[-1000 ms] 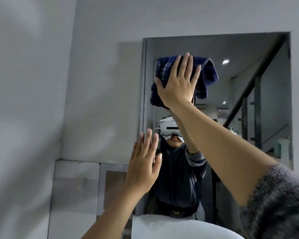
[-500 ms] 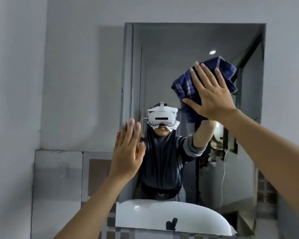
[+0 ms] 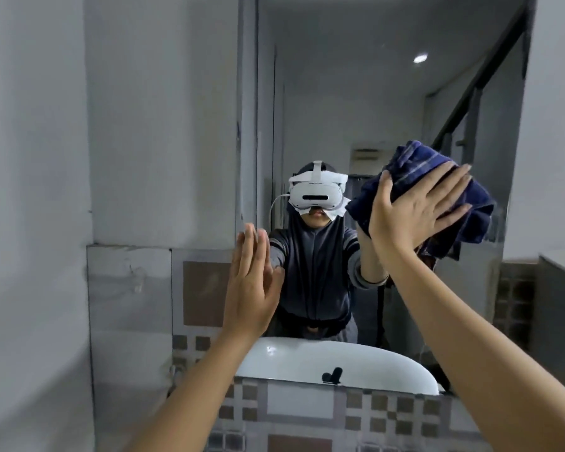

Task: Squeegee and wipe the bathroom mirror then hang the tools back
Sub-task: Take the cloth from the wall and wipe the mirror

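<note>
The bathroom mirror (image 3: 356, 102) hangs on the wall ahead and reflects a person in a white headset. My right hand (image 3: 411, 210) presses a dark blue checked cloth (image 3: 463, 216) flat against the right side of the glass at mid height, fingers spread over it. My left hand (image 3: 252, 285) is raised with its fingers straight and close together, palm resting against the mirror's left edge, holding nothing. No squeegee is in view.
A white basin (image 3: 307, 363) shows in the reflection at the mirror's lower edge, with a small dark tap (image 3: 332, 375). Below the mirror the wall is tiled in brown and grey squares (image 3: 372, 415). A plain grey wall (image 3: 30, 190) stands close on the left.
My right hand has swept the cloth from the mirror's top left across to the right and down to mid height. The left hand stays near the mirror's left edge. The view has tilted down.
</note>
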The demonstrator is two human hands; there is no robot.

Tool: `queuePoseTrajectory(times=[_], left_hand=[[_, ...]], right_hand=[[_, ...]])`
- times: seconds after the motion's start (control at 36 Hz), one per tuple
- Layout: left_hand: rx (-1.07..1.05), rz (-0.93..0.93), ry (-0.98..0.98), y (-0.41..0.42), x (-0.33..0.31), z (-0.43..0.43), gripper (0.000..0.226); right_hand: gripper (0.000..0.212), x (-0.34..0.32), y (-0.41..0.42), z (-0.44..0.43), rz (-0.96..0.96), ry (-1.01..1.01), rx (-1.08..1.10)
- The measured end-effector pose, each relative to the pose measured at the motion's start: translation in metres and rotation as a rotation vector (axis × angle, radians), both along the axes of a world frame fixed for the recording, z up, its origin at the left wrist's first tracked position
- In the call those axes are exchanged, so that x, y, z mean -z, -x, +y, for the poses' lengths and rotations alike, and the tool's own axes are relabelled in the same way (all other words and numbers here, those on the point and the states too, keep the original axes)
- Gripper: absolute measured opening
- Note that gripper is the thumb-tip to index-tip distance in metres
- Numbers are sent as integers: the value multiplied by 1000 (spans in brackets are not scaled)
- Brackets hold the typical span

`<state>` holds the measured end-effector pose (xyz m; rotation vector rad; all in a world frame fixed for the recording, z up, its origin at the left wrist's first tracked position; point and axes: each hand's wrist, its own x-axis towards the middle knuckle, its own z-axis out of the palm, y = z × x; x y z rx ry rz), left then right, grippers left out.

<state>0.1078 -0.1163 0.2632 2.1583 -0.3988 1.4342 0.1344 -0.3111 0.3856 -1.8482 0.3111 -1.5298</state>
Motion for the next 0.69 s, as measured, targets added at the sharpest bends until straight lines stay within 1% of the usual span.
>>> queuePoseTrajectory(times=[0.11, 0.22, 0.31, 0.42, 0.47, 0.53, 0.61, 0.69], left_hand=[[-17, 3, 8, 1, 6, 1, 65], [-7, 15, 33, 3, 20, 0, 67], [8, 35, 49, 3, 32, 1, 69], [18, 36, 57, 4, 43, 4, 69], [8, 41, 66, 4, 45, 5, 69], [-6, 34, 62, 4, 46, 5, 69], [-15, 28, 45, 4, 47, 5, 68], [-19, 26, 47, 2, 47, 6, 67]], right_hand=[[86, -14, 5, 45, -5, 99, -24], [84, -26, 6, 86, -52, 326, -41], [79, -29, 6, 109, -91, 639, -59], [74, -20, 2, 120, -178, 1236, -31], [73, -15, 2, 113, -193, 1450, 28], [74, -12, 2, 99, -170, 1566, 59], [76, -10, 1, 66, -135, 1669, 74], [78, -5, 2, 21, -97, 1668, 105]])
